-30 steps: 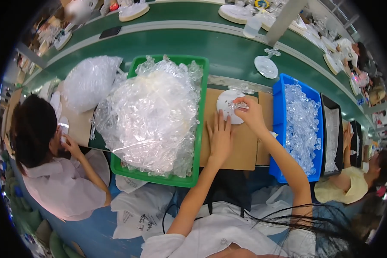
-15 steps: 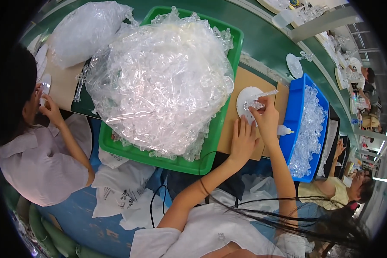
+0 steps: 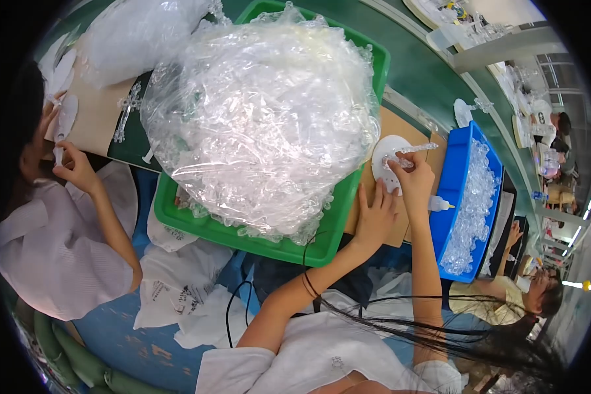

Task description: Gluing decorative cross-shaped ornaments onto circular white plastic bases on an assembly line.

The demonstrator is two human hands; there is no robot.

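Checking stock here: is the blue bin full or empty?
The blue bin is well filled: clear pieces hide its floor; whether they reach the brim, I cannot tell.

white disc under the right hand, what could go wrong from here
The clear plastic piece pinched by the right hand could slip or sit crooked on the white disc. The small white bottle is close to the right forearm and might get knocked. The clear bag bulges above the green tray, so pieces could spill.

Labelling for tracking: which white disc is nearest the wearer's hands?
The white disc on the cardboard between green tray and blue bin: left hand and right hand are at it. Others sit beyond the bin or by the left co-worker.
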